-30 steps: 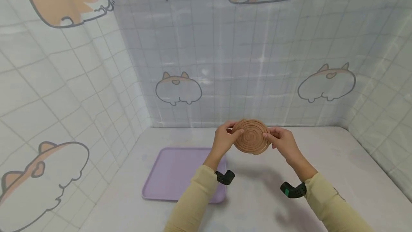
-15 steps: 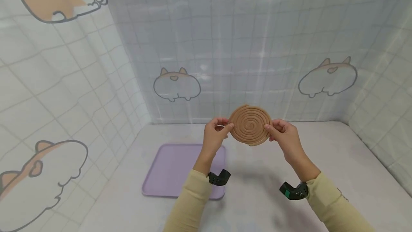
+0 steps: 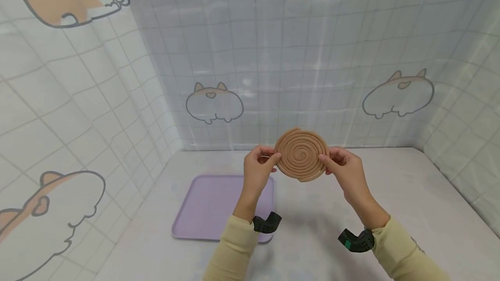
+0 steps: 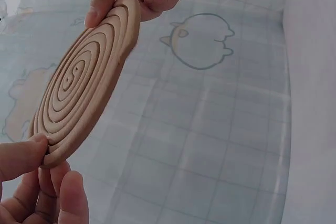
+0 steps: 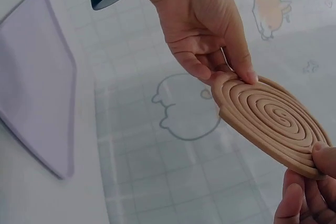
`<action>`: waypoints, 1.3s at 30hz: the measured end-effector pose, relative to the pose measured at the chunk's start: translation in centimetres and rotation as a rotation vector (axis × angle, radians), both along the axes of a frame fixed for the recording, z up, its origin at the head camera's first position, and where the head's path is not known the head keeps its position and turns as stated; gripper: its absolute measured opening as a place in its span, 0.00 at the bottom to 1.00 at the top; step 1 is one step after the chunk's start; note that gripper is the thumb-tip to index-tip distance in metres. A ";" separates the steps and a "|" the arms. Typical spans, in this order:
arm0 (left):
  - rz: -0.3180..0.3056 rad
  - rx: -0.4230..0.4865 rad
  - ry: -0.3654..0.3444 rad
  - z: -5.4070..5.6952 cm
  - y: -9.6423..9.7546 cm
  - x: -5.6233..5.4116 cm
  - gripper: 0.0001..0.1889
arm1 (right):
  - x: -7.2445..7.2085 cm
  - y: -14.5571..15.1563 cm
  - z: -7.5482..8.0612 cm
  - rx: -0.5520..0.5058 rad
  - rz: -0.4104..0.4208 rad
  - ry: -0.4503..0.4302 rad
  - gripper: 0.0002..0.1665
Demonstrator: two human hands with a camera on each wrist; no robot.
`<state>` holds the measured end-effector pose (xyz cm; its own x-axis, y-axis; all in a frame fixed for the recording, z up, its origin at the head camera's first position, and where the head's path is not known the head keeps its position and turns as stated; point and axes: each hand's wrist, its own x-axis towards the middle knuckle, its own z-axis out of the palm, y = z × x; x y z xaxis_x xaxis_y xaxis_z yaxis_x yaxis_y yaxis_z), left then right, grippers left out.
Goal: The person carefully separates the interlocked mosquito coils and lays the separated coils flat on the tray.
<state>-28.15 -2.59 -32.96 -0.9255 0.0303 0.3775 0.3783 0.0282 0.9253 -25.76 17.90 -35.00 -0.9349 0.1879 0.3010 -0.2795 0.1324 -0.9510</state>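
A round brown mosquito coil point(image 3: 301, 155), wound in a flat spiral, is held up over the table with its face towards the head camera. My left hand point(image 3: 258, 170) pinches its left edge, thumb on the front face and fingers behind. On the opposite edge my right hand point(image 3: 347, 170) grips it the same way. The left wrist view shows the coil point(image 4: 79, 77) nearly edge-on, with two small holes at its centre. From the right wrist, the coil point(image 5: 273, 119) slants between both hands, its outer strand end showing at the rim.
A lilac tray point(image 3: 211, 207) lies on the white table point(image 3: 312, 250) at the left, partly behind my left forearm. Tile-patterned sheets with cartoon dogs form the back wall point(image 3: 281, 55) and both sides. Each wrist wears a black camera mount point(image 3: 267, 222).
The coil has come up and turned to face the head camera more squarely, then sunk slightly. My left hand has shifted left, its thumb sliding from the face out to the rim.
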 end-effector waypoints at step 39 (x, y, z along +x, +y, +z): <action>0.067 0.021 0.173 -0.4 -0.3 1.1 0.08 | 2.1 -1.5 1.0 0.154 -0.254 0.335 0.10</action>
